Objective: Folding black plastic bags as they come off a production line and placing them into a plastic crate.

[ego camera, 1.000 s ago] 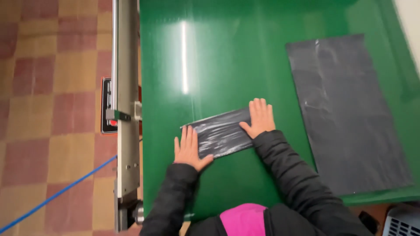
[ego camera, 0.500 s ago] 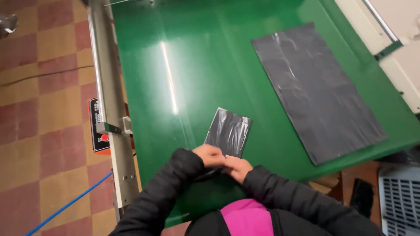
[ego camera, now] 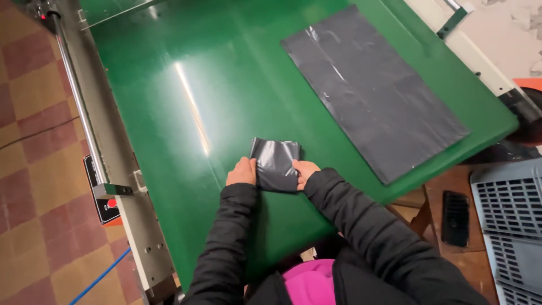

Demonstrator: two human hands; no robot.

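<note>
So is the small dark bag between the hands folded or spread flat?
Folded: the small dark bag is a compact square held between the left hand and right hand, unlike the large flat bag.

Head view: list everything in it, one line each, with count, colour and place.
Folded plastic bag: one, dark grey, near edge of table, between both hands.
Flat plastic bag: one, dark grey, spread out on table, far right.
Table: one, glossy green, centre.
Metal rail: one, silver, along table's left edge.
Crate: one, grey, lower right.
Floor: tiled, red and tan, left.
Left hand: one, grip on folded bag's left edge.
Right hand: one, grip on folded bag's right edge.
</note>
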